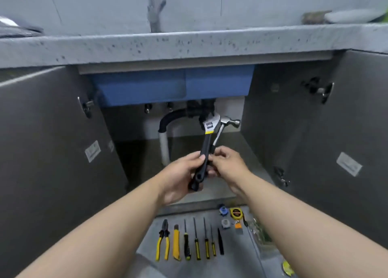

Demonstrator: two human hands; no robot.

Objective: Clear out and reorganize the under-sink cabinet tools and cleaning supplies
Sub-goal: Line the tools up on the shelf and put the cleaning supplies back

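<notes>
In front of the open under-sink cabinet (pixel 189 147), my left hand (pixel 180 172) grips the black handle of an adjustable wrench (pixel 204 151) whose steel jaw with a yellow band points up. My right hand (pixel 227 162) holds the shaft of a steel hammer (pixel 227 123), head up, right beside the wrench. The two hands touch around the handles. On the floor below lie yellow-handled pliers (pixel 162 240), a yellow utility knife (pixel 176 243) and several screwdrivers (pixel 197 244) in a row.
Both cabinet doors (pixel 52 151) (pixel 336 141) stand open at left and right. Inside are a blue sink basin (pixel 174 86) and a drain pipe (pixel 164 149). A yellow tape measure (pixel 235 212) and small items lie on the floor at right. The speckled countertop (pixel 189 44) overhangs.
</notes>
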